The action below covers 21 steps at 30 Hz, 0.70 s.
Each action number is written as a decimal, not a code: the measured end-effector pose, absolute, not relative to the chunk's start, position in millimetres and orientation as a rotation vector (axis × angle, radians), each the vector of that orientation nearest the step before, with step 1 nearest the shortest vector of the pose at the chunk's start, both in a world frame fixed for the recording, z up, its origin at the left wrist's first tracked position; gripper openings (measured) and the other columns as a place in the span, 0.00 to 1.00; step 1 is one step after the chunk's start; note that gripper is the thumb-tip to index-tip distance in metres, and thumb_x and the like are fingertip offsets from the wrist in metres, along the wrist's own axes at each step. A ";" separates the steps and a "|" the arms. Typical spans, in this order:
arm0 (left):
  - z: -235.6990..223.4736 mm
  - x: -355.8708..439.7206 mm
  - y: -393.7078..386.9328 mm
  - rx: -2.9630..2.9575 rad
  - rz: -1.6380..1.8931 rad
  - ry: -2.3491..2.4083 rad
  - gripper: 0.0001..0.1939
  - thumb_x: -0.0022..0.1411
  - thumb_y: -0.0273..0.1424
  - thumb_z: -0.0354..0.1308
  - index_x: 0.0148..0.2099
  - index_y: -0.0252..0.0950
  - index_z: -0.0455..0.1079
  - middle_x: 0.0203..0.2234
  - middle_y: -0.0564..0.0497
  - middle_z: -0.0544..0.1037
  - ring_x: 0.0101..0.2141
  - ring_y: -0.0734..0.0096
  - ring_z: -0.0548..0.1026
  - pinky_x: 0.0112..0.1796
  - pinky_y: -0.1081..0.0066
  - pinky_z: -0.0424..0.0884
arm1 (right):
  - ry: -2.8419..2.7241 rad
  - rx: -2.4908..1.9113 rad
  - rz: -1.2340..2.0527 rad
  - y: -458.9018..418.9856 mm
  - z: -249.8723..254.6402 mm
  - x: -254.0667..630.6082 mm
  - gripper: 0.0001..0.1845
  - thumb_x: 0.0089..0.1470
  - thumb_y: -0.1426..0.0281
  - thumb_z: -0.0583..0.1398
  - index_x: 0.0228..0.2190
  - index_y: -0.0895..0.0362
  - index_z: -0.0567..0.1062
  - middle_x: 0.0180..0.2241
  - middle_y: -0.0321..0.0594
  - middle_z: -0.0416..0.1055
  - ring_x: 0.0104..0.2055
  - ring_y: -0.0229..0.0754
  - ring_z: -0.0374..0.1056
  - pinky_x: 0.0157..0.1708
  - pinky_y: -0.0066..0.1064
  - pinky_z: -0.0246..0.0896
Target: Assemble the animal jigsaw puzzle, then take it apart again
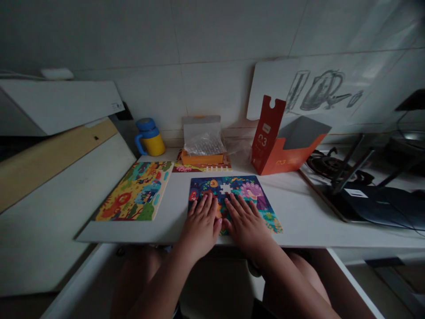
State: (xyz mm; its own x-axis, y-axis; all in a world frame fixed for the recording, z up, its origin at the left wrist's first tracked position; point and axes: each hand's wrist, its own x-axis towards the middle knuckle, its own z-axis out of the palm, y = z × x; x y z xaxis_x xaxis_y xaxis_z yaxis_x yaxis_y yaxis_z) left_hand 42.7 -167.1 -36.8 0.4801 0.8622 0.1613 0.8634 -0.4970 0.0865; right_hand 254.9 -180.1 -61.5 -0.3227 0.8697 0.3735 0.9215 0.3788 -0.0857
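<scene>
A colourful jigsaw puzzle (252, 195) lies on the white table (299, 212) in front of me, with one white piece-shaped gap (226, 188) near its top middle. My left hand (201, 223) lies flat on the puzzle's left half, fingers stretched out and together. My right hand (244, 221) lies flat beside it on the middle of the puzzle, fingers spread, tips just below the gap. Neither hand holds anything. A second, mostly yellow and orange puzzle (134, 191) lies to the left, untouched.
Behind the puzzles stand an orange tray with a clear plastic bag (203, 148), a yellow mug with a blue lid (150, 137), and an open orange box (282, 146). A dark gas stove (361, 190) sits at the right. A slanted white board (40, 208) borders the left.
</scene>
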 end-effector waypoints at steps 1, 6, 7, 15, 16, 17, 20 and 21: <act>-36.2 44.0 -165.1 -2.701 -0.284 -1.587 0.34 0.79 0.41 0.44 0.80 0.33 0.50 0.79 0.41 0.48 0.78 0.52 0.49 0.74 0.43 0.51 | -2.298 -1.567 -0.207 -180.0 -60.2 254.7 0.32 0.73 0.61 0.54 0.73 0.56 0.66 0.76 0.47 0.52 0.78 0.60 0.52 0.73 0.60 0.48; -32.1 55.0 -140.8 -2.813 -0.245 -1.592 0.34 0.79 0.42 0.43 0.81 0.36 0.51 0.79 0.43 0.51 0.78 0.51 0.49 0.75 0.39 0.47 | -2.329 -1.584 -0.187 -179.6 -57.2 253.7 0.30 0.75 0.64 0.50 0.73 0.57 0.65 0.76 0.46 0.51 0.77 0.61 0.53 0.72 0.61 0.49; -30.9 57.6 -134.0 -2.843 -0.233 -1.591 0.34 0.79 0.42 0.43 0.80 0.37 0.52 0.79 0.44 0.51 0.78 0.51 0.49 0.74 0.38 0.47 | -2.325 -1.582 -0.176 -180.0 -57.5 253.1 0.30 0.75 0.66 0.50 0.72 0.57 0.66 0.76 0.46 0.52 0.77 0.61 0.53 0.72 0.61 0.49; -24.9 66.2 -111.1 -2.869 -0.322 -1.543 0.31 0.78 0.39 0.47 0.78 0.40 0.57 0.78 0.47 0.53 0.77 0.53 0.52 0.74 0.38 0.48 | -2.193 -1.514 0.027 -167.2 -36.5 273.6 0.27 0.71 0.73 0.51 0.66 0.59 0.72 0.66 0.52 0.73 0.67 0.54 0.69 0.67 0.50 0.64; -24.1 66.0 -111.4 -2.865 -0.332 -1.550 0.31 0.78 0.40 0.48 0.78 0.40 0.59 0.78 0.47 0.54 0.77 0.53 0.52 0.74 0.38 0.49 | -2.116 -1.522 0.001 -160.0 -26.5 285.3 0.26 0.71 0.72 0.51 0.66 0.59 0.72 0.64 0.53 0.74 0.66 0.53 0.71 0.65 0.48 0.67; -23.5 65.8 -111.5 -2.861 -0.339 -1.556 0.30 0.78 0.40 0.49 0.77 0.39 0.60 0.77 0.46 0.56 0.77 0.53 0.53 0.74 0.38 0.49 | -2.020 -1.545 -0.064 -151.2 -14.7 299.7 0.25 0.71 0.69 0.51 0.65 0.58 0.73 0.63 0.54 0.75 0.64 0.55 0.72 0.64 0.49 0.68; -22.9 66.0 -110.3 -2.841 -0.368 -1.563 0.29 0.77 0.40 0.50 0.76 0.39 0.62 0.76 0.46 0.59 0.76 0.53 0.55 0.74 0.39 0.51 | -1.790 -1.670 -0.262 -115.5 27.9 353.9 0.25 0.71 0.67 0.52 0.65 0.60 0.71 0.62 0.59 0.73 0.59 0.59 0.74 0.58 0.51 0.71; -23.2 66.1 -109.6 -2.837 -0.377 -1.561 0.29 0.77 0.40 0.51 0.76 0.40 0.62 0.76 0.47 0.59 0.76 0.53 0.56 0.74 0.39 0.51 | -1.728 -1.723 -0.309 -100.9 42.5 373.4 0.25 0.71 0.68 0.51 0.64 0.61 0.72 0.61 0.59 0.74 0.56 0.59 0.75 0.55 0.50 0.71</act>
